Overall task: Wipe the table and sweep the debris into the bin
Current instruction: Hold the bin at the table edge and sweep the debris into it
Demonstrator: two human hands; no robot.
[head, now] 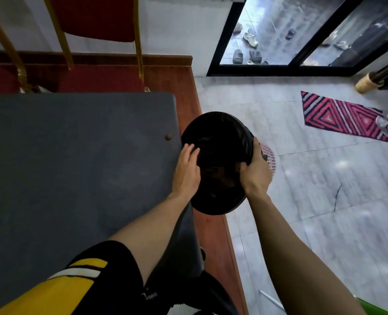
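The bin (220,162), lined with a black bag, hangs in the air just off the right edge of the table (74,155), its mouth tipped toward you and its rim close against the table's edge. Your right hand (255,176) has it by the far rim, thumb hooked inside and fingers curled round the outside over the pink-and-white mesh wall. Your left hand (186,169) lies flat at the table's edge, fingers straight and reaching over the near rim, grasping nothing. One small brown bit of debris (168,137) sits on the grey top just beside the rim (it looks like the only piece left, though the blur may hide finer crumbs). To do this step well, drop the rim a touch below the table's surface and keep it tight against the edge so nothing slips through to the wooden platform (211,226) beneath. Then sweep the flat left hand sideways across that bit, toward the bag.
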